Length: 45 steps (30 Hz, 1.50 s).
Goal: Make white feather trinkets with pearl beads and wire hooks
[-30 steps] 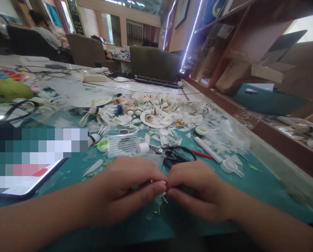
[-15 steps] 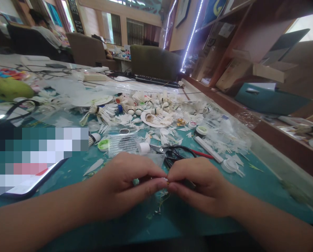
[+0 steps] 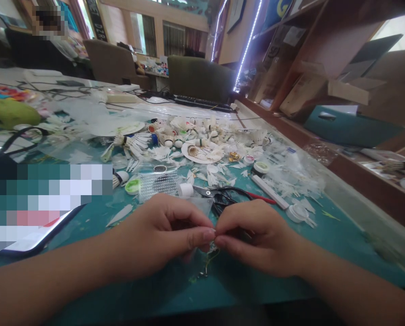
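Left hand (image 3: 175, 237) and right hand (image 3: 256, 235) pinched together at the fingertips over a teal table (image 3: 175, 294), black-handled scissors (image 3: 222, 195) just beyond.

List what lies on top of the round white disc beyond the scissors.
On the white disc are a shuttlecock piece with a brownish opening and some thin dark strands. Whatever is beneath the disc is covered.

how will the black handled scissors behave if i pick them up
The scissors should feel stiff, as the blades look like metal. They may swing open or shut around the visible pivot. The large looped handles probably make that end bulkier, so it may sag if lifted by the blades.
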Available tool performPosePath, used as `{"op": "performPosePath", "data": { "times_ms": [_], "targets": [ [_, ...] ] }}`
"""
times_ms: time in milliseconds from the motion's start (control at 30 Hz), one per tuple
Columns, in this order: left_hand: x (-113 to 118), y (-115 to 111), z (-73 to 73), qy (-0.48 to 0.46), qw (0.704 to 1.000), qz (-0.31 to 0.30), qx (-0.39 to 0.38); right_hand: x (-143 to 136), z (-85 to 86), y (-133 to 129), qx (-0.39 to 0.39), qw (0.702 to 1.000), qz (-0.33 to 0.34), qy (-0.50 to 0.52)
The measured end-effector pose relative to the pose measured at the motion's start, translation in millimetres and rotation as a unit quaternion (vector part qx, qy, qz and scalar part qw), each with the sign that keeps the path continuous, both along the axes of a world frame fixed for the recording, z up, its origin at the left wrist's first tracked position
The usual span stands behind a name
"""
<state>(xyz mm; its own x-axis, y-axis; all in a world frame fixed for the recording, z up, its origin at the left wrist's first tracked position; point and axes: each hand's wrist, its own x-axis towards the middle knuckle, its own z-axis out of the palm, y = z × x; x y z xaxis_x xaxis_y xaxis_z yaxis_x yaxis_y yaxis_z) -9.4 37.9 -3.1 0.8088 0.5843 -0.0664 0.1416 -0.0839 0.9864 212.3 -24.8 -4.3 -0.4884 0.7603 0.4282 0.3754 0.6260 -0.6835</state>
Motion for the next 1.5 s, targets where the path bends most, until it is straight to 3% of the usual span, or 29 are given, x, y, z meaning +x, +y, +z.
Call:
{"op": "performPosePath", "data": {
  "times_ms": [767,1200,1500],
  "targets": [
    [3.2,-10.4,9.0,-0.015,0.998,-0.005,-0.057,-5.3,2.1,-8.1,0.060,0.998,-0.023,0.004],
    [0.6,-14.1,0.0,-0.077,0.979,-0.007,-0.189,-5.3,4.8,-8.8,0.034,0.998,-0.024,0.038],
    [2.0,-16.5,-0.2,-0.110,0.975,0.007,-0.193,-10.2,3.7,-12.6,0.057,0.995,-0.070,0.052]
  ]
}}
